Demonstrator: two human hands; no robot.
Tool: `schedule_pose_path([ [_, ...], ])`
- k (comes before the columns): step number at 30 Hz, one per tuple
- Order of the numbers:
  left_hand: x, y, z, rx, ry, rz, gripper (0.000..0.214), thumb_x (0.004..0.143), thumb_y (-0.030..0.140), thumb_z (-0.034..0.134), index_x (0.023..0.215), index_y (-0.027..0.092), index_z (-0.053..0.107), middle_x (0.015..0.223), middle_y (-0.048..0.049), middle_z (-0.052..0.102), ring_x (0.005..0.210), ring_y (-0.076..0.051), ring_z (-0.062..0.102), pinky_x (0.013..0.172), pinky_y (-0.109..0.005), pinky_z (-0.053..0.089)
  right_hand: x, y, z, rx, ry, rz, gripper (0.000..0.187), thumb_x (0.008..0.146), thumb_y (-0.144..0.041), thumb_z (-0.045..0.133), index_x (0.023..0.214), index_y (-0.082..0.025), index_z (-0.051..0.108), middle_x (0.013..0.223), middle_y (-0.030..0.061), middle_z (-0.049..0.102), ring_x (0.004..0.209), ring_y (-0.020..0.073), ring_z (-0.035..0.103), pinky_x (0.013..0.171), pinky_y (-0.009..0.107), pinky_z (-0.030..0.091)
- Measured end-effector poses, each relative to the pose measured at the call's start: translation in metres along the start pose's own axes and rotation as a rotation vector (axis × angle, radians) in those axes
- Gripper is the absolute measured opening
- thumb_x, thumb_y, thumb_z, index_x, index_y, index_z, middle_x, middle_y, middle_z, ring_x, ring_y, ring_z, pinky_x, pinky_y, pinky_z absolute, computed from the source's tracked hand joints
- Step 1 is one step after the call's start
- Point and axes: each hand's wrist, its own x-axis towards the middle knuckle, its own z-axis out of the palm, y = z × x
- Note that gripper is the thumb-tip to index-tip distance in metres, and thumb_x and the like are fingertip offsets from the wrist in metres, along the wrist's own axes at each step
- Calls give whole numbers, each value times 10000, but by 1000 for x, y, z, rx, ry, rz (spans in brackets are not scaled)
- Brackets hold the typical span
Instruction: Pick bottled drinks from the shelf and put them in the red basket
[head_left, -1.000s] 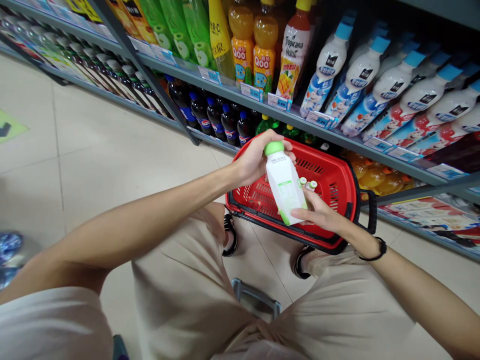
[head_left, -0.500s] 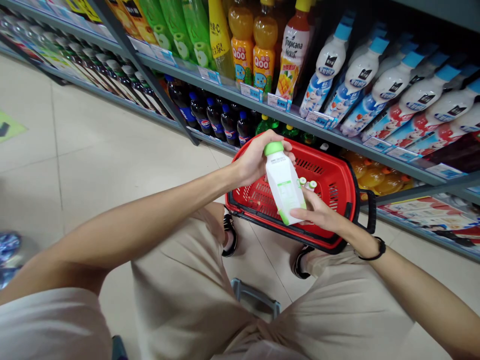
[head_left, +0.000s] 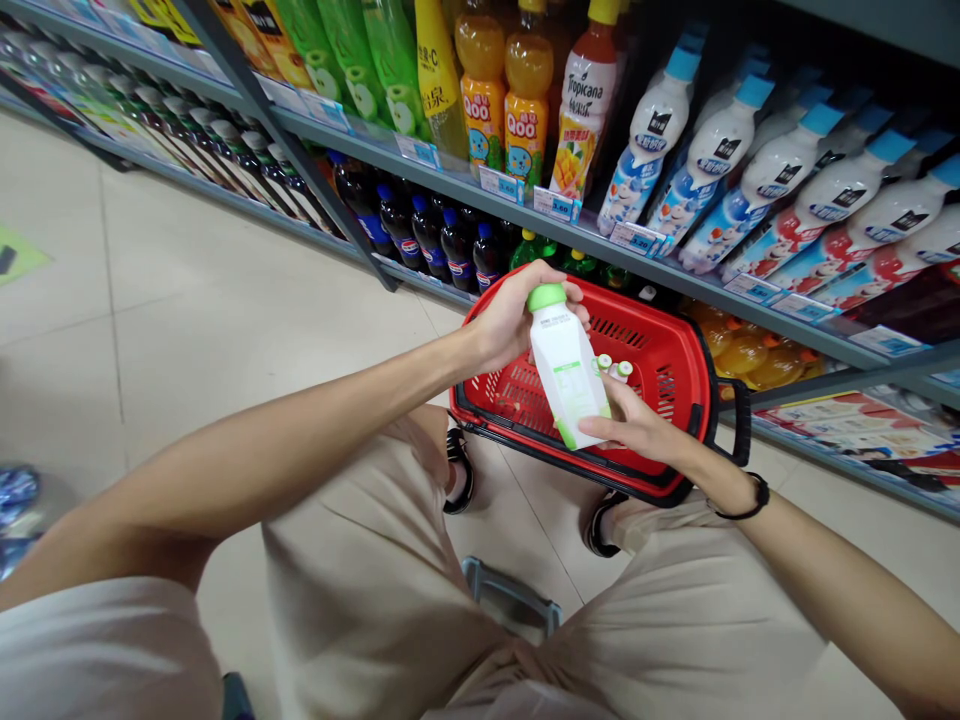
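Note:
A white bottle [head_left: 568, 375] with a green cap is held tilted between both my hands, its printed side towards me. My left hand [head_left: 511, 318] wraps round its capped upper end, and part of those fingers is hidden behind the bottle. At the lower end, my right hand [head_left: 637, 425] grips the base, thumb on the front. Right under the bottle is a red shopping basket [head_left: 694, 365] with black handles. Inside it, small containers with green-and-white tops [head_left: 619, 371] show beside the bottle; their kind is hard to make out.
Shelves ahead hold several drinks: Qoo bottles [head_left: 527, 110], a Tropicana bottle [head_left: 583, 110], white blue-capped bottles [head_left: 645, 140], and Pepsi bottles [head_left: 459, 250] lower down. Price tags line the shelf edge [head_left: 450, 178]. A grey frame [head_left: 510, 597] lies between my legs on the tiled floor [head_left: 180, 370].
Almost nothing differs. Both hands keep the same hold on the bottle, and the view has shifted very slightly.

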Motion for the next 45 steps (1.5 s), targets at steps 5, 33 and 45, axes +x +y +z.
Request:
schedule_pose_path([
  [5, -1, 0, 0, -4, -7, -2, 284, 853, 454, 622, 828, 173, 663, 769, -49, 747, 745, -213, 754, 802, -339, 641, 1, 3, 0, 4, 36, -53, 812, 854, -520, 888, 1490, -187, 509, 1179, 91, 685, 945, 204, 666, 709, 277, 609],
  [33, 0, -2, -1, -17, -12, -6, 283, 842, 455, 633, 823, 177, 682, 750, -44, 743, 735, -208, 745, 776, -326, 628, 0, 0, 3, 34, 75, -43, 709, 800, -453, 914, 1391, -217, 601, 1035, 50, 701, 889, 223, 676, 664, 303, 609],
  [45, -7, -1, -5, -9, -34, -11, 303, 841, 474, 633, 855, 173, 666, 793, -56, 766, 778, -229, 767, 811, -349, 632, 2, 10, 3, -10, 54, -57, 888, 811, -500, 922, 1544, -186, 533, 1421, 136, 694, 1199, 281, 704, 1031, 415, 625],
])
